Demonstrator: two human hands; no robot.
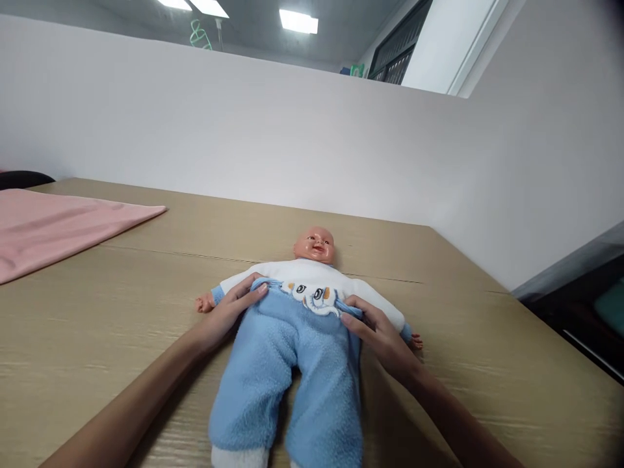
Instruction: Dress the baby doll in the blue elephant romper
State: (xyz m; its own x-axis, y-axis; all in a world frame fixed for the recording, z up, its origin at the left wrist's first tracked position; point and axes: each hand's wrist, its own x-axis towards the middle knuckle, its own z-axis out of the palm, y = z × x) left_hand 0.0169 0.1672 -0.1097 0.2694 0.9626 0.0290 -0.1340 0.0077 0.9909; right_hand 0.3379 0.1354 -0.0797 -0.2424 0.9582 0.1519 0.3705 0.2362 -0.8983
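Trousers [292,370] drawn up to the doll's [314,247] waist; we pinched the waistband [277,290] in our left hand [227,317] and right hand [380,337].

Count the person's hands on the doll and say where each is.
2. The left hand holds the waistband of the blue trousers on the doll at picture left; the right hand holds it at picture right. No other person's hand shows.
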